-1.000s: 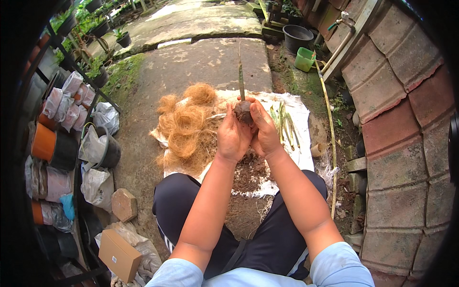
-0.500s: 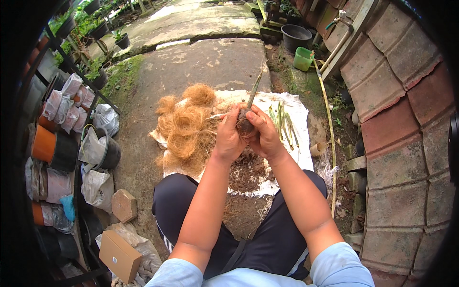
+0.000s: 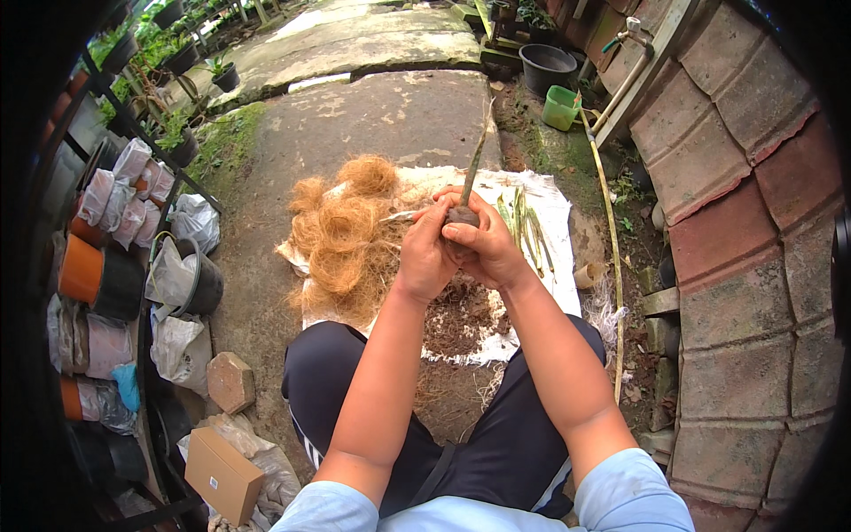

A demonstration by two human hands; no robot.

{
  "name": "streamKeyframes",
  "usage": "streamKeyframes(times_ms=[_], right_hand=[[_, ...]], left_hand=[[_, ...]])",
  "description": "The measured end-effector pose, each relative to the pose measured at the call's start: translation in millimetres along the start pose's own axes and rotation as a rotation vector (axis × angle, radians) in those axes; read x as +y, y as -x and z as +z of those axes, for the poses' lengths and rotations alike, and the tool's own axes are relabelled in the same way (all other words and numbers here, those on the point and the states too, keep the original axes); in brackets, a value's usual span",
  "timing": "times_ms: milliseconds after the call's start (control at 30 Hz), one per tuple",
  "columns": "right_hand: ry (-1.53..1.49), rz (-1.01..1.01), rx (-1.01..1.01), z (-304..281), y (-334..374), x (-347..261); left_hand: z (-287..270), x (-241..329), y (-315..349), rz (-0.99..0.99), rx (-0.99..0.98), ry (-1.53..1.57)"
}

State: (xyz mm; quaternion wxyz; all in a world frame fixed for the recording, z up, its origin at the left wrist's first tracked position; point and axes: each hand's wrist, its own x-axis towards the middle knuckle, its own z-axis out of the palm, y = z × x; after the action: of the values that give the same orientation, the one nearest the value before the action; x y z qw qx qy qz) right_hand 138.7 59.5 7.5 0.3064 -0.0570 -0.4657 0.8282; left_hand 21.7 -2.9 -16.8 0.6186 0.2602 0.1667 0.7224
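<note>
Between my two hands is a plant with a round, dark root ball [image 3: 462, 215] and one long, pointed green leaf [image 3: 477, 160] standing up from it. My left hand [image 3: 427, 253] is cupped round the ball's left side. My right hand [image 3: 487, 241] wraps the other side, its thumb lying across the front. The fingers cover most of the ball. Below them a heap of dark brown soil-like matter [image 3: 456, 324] lies on a white sheet [image 3: 560, 266]. Left of my hands are loose tufts of brown coconut fibre [image 3: 341, 244]. Several cut green leaves [image 3: 529, 226] lie to the right.
A hexagonal paver [image 3: 230, 381] and a cardboard box [image 3: 223, 474] lie at my left, by a rack of pots and wrapped bags [image 3: 115, 208]. Ahead right stand a black basin [image 3: 548, 69] and a green container [image 3: 560, 108]. Roof tiles [image 3: 736, 301] slope along the right.
My hands have closed further round the root ball, covering more of it. My right thumb now lies lower across its front, and the leaf has shifted slightly.
</note>
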Motion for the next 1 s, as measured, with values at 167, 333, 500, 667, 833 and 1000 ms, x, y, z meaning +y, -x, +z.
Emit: streamKeyframes(times_ms=[167, 333, 500, 667, 833, 1000], right_hand=[[-0.017, -0.047, 0.046, -0.6, -0.5, 7.2], [0.363, -0.150, 0.206, -5.1, 0.2, 16.3], [0.542, -0.291, 0.320, -4.4, 0.6, 25.1], [0.580, -0.370, 0.329, 13.2, 0.6, 19.6], [0.419, -0.370, 0.340, 12.2, -0.8, 18.9], [0.383, -0.285, 0.368, 4.1, 2.7, 26.3]], left_hand=[[3.9, 5.7, 2.0, -0.007, 0.038, 0.099], [2.3, 5.8, -2.5, 0.023, -0.021, 0.141], [1.5, 0.0, -6.5, 0.061, -0.077, 0.047], [5.2, -7.4, -6.0, 0.052, 0.117, -0.002], [9.5, -10.5, -4.6, 0.084, 0.105, -0.060], [12.4, -16.0, -6.0, 0.133, 0.088, -0.126]])
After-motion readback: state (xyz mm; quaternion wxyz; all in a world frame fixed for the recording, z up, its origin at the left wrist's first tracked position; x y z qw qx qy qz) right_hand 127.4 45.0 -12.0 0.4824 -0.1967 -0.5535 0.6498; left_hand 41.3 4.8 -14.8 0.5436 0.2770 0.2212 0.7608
